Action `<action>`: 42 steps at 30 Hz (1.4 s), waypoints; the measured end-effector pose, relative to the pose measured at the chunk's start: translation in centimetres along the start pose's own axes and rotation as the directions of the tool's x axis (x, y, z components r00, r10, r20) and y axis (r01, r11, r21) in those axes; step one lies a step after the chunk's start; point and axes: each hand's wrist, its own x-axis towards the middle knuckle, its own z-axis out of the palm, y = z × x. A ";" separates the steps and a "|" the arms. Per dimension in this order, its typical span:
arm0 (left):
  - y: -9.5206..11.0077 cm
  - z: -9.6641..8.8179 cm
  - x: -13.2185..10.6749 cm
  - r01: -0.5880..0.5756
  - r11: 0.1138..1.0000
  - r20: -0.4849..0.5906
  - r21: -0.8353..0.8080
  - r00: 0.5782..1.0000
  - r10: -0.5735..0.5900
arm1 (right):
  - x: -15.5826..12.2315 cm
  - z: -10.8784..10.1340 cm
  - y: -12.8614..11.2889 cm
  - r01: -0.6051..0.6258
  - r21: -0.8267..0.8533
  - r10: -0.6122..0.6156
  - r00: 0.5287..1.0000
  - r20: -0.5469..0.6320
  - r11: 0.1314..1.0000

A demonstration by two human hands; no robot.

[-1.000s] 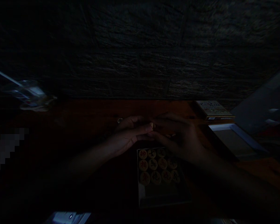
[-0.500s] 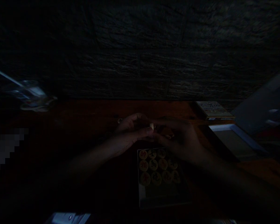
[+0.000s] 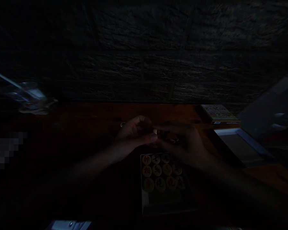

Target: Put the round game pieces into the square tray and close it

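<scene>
My left hand (image 3: 134,134) is curled, with thumb and fingertips closed on a small pale piece (image 3: 155,131). My right hand (image 3: 184,143) meets it from the other side, fingers bent. The light is too dim to tell whether it grips the piece or only touches it.

The piece is held just above the tabletop (image 3: 91,124), between both hands and equally near to each. The open box (image 3: 145,201) lies directly on my side of the hands, its long axis running from me toward them. Round marked discs (image 3: 156,170) sit in rows of four in its far part. A printed box (image 3: 218,112) lies well apart, far right.
</scene>
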 end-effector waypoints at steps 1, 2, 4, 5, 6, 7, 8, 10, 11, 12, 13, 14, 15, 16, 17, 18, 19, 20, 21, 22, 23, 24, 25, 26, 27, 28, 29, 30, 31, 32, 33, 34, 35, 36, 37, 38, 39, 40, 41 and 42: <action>0.0 0.1 0.0 0.006 1.000 0.006 -0.004 1.000 -0.006 | 0.0 0.0 0.0 -0.002 0.000 0.002 1.000 -0.012 1.000; 0.1 0.1 -0.1 0.016 1.000 0.009 -0.004 1.000 -0.016 | -0.1 0.1 0.1 0.001 -0.001 -0.001 1.000 -0.023 1.000; 0.2 0.3 -0.2 0.026 1.000 0.006 0.001 1.000 -0.026 | -0.2 0.2 0.3 0.011 0.006 -0.011 0.999 -0.034 1.000; 0.2 0.3 -0.2 0.023 1.000 0.001 0.005 1.000 -0.023 | -0.2 0.2 0.3 0.014 0.009 -0.013 0.999 -0.032 1.000; 0.2 0.3 -0.2 0.015 1.000 -0.004 0.009 1.000 -0.015 | -0.3 0.1 0.4 0.013 0.010 -0.012 0.999 -0.030 1.000; 0.1 0.3 -0.1 0.003 1.000 -0.006 0.012 1.000 -0.003 | -0.3 0.1 0.4 0.009 0.007 -0.009 1.000 -0.030 1.000; 0.1 0.2 -0.1 -0.009 1.000 -0.006 0.014 1.000 0.009 | -0.2 0.1 0.4 0.006 0.002 -0.006 1.000 -0.027 1.000; -0.1 0.0 0.0 -0.023 1.000 0.002 0.020 1.000 0.023 | -0.1 0.0 0.3 0.015 -0.013 -0.015 1.000 -0.017 1.000; -0.1 -0.1 0.0 -0.028 0.999 0.008 0.024 1.000 0.027 | 0.0 -0.1 0.2 0.023 -0.020 -0.023 1.000 -0.012 1.000; -0.2 -0.1 0.0 -0.029 0.999 0.012 0.029 1.000 0.029 | 0.0 -0.1 0.2 0.032 -0.026 -0.033 0.999 -0.007 0.999; -0.2 -0.2 0.0 -0.031 0.999 0.016 0.030 0.999 0.030 | 0.1 -0.1 0.1 0.041 -0.031 -0.041 0.999 -0.004 0.999; -0.2 -0.2 0.0 -0.030 0.999 0.021 0.026 0.999 0.030 | 0.1 -0.1 0.1 0.049 -0.034 -0.050 0.999 -0.002 0.998; -0.2 -0.2 0.0 -0.028 0.999 0.030 0.018 0.999 0.027 | 0.1 -0.1 0.0 0.058 -0.034 -0.058 0.998 -0.002 0.998; -0.2 -0.1 0.0 -0.020 1.000 0.039 0.011 0.999 0.020 | 0.1 -0.1 0.0 0.067 -0.032 -0.067 0.998 -0.002 0.997; -0.1 0.0 -0.1 -0.013 1.000 0.047 0.005 0.999 0.012 | 0.1 -0.1 0.0 0.072 -0.029 -0.072 0.997 -0.004 0.997; -0.1 0.0 -0.1 -0.005 1.000 0.049 0.004 0.999 0.004 | 0.0 -0.1 0.0 0.072 -0.026 -0.072 0.997 -0.003 0.997; 0.0 0.1 -0.1 -0.001 1.000 0.044 0.006 0.999 0.001 | 0.0 -0.1 0.0 0.068 -0.022 -0.068 0.998 -0.004 0.997; 0.0 0.1 -0.1 -0.002 1.000 0.036 0.012 0.999 0.002 | -0.1 -0.1 0.0 0.059 -0.019 -0.059 0.998 -0.005 0.998; 0.0 0.1 -0.1 -0.009 1.000 0.027 0.017 1.000 0.009 | -0.2 0.0 0.1 0.046 -0.016 -0.046 0.999 -0.005 0.999; -0.1 0.1 -0.1 -0.016 1.000 0.021 0.021 1.000 0.015 | -0.2 0.0 0.1 0.036 -0.012 -0.036 0.999 -0.005 0.999; -0.1 0.0 -0.1 -0.023 0.999 0.019 0.023 1.000 0.022 | -0.2 0.0 0.1 0.030 -0.010 -0.030 1.000 -0.003 0.999; -0.1 0.0 0.0 -0.028 0.999 0.017 0.026 0.999 0.028 | -0.3 0.0 0.1 0.030 -0.012 -0.030 1.000 0.001 0.999; -0.2 -0.1 0.0 -0.033 0.999 0.017 0.027 0.999 0.033 | -0.2 0.0 0.0 0.034 -0.017 -0.034 0.999 0.004 0.999; -0.2 -0.1 0.0 -0.033 0.999 0.015 0.028 0.999 0.033 | -0.2 0.0 0.0 0.037 -0.025 -0.037 0.999 0.009 0.999; -0.2 -0.1 0.0 -0.031 0.999 0.012 0.027 0.999 0.030 | -0.2 0.0 0.0 0.042 -0.033 -0.042 0.999 0.008 0.999; -0.1 0.0 0.0 -0.024 0.999 0.010 0.025 1.000 0.023 | -0.1 0.0 0.0 0.047 -0.041 -0.047 0.999 0.004 0.998; -0.1 0.0 0.0 -0.012 1.000 0.008 0.023 1.000 0.012 | -0.1 -0.1 0.0 0.050 -0.048 -0.050 0.999 0.000 0.998; 0.0 0.1 -0.1 0.003 1.000 0.004 0.022 1.000 -0.003 | -0.1 -0.1 0.0 0.051 -0.055 -0.051 0.999 -0.004 0.997; 0.1 0.2 -0.1 0.016 1.000 -0.003 0.024 1.000 -0.016 | 0.0 -0.1 0.0 0.056 -0.062 -0.056 0.998 -0.007 0.997; 0.1 0.3 -0.2 0.025 0.999 -0.015 0.029 1.000 -0.024 | 0.0 -0.1 -0.1 0.065 -0.068 -0.066 0.998 -0.007 0.996; 0.2 0.3 -0.2 0.025 0.999 -0.030 0.039 0.999 -0.024 | 0.0 -0.1 -0.1 0.077 -0.074 -0.078 0.997 -0.005 0.994; 0.2 0.3 -0.2 0.022 0.998 -0.046 0.052 0.999 -0.019 | 0.1 -0.2 -0.1 0.087 -0.080 -0.087 0.996 0.002 0.993; 0.2 0.3 -0.2 0.013 0.998 -0.058 0.063 0.998 -0.009 | 0.1 -0.2 -0.2 0.096 -0.084 -0.096 0.995 0.008 0.992; 0.2 0.2 -0.2 0.002 0.997 -0.065 0.071 0.998 0.002 | 0.2 -0.2 -0.2 0.102 -0.086 -0.101 0.995 0.014 0.991; 0.1 0.1 -0.2 -0.008 0.997 -0.067 0.076 0.998 0.013 | 0.2 -0.3 -0.3 0.099 -0.090 -0.098 0.995 0.021 0.991; 0.0 0.0 -0.2 -0.017 0.997 -0.066 0.076 0.998 0.022 | 0.2 -0.3 -0.3 0.091 -0.094 -0.089 0.996 0.026 0.991; 0.0 -0.1 -0.2 -0.021 0.997 -0.062 0.072 0.998 0.025 | 0.2 -0.3 -0.4 0.086 -0.097 -0.084 0.996 0.025 0.992; -0.1 -0.2 -0.2 -0.021 0.998 -0.059 0.064 0.998 0.025 | 0.2 -0.3 -0.4 0.080 -0.100 -0.079 0.997 0.018 0.992; -0.1 -0.2 -0.2 -0.020 0.998 -0.057 0.056 0.998 0.023 | 0.2 -0.3 -0.4 0.076 -0.105 -0.075 0.997 0.008 0.992; -0.1 -0.2 -0.2 -0.018 0.999 -0.056 0.048 0.998 0.021 | 0.2 -0.3 -0.4 0.071 -0.109 -0.072 0.997 -0.002 0.991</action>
